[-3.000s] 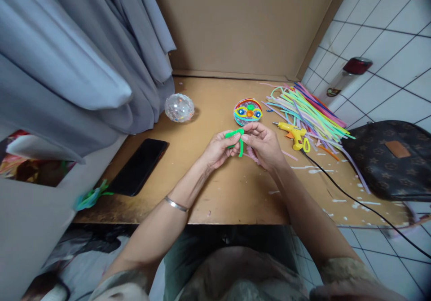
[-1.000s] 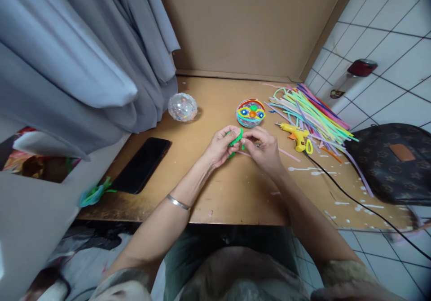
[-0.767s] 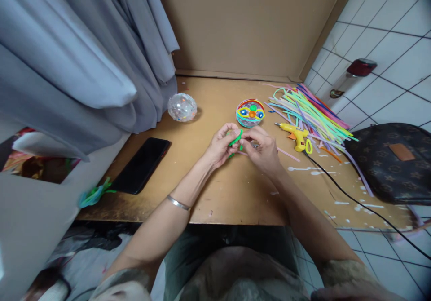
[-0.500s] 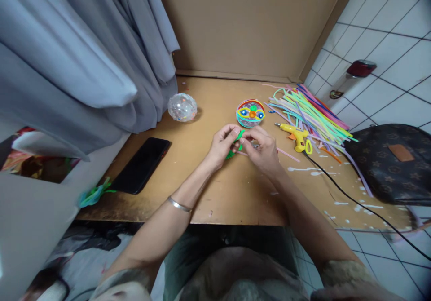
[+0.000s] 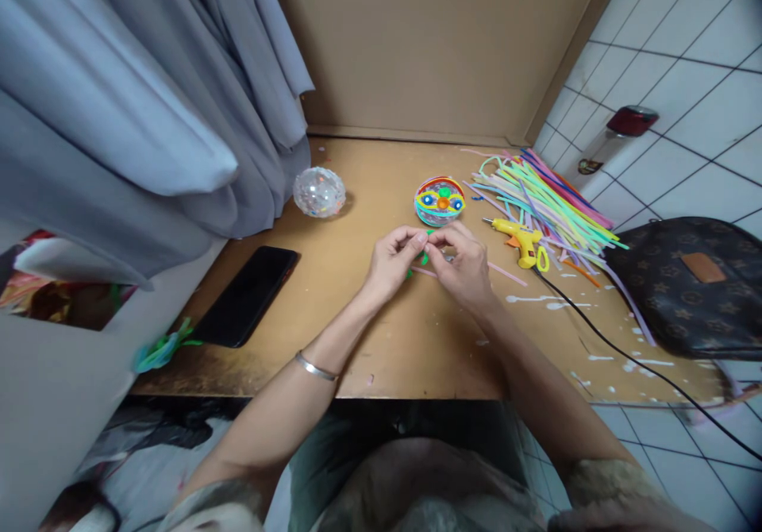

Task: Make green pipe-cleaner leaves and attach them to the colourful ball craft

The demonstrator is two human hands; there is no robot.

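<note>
Green strip: we see only short bits of the green strip (image 5: 425, 260), bright and narrow; one shows at the top between the fingertips, one hangs just under them, and one peeks out below the left palm. The rest is hidden by the fingers.
Left hand: we see the left hand (image 5: 393, 262) closed in a pinch, thumb and curled fingers gripping the green strip; a silver bracelet (image 5: 315, 367) circles its wrist.
Right hand: we find the right hand (image 5: 463, 266) pinching the same strip with thumb and forefinger, its other fingers bent inward.
Strip and hands: we place the green strip right between the two sets of fingertips, which nearly meet, over the middle of the tabletop (image 5: 381, 357), well in from its near edge.
Under the hands: we see a pink strip (image 5: 507, 275) lying on the tabletop, partly covered by the right hand.
Toward the far edge: we see a decorated round piece (image 5: 439, 201) with a yellow, blue, green and orange pattern, just beyond the hands.
Far left corner: we spot a clear faceted piece (image 5: 320, 192) near it.
Right side: we see a yellow glue gun (image 5: 517, 240) near the right hand, beside a pile of coloured strips (image 5: 553, 198) by the far right corner.
</note>
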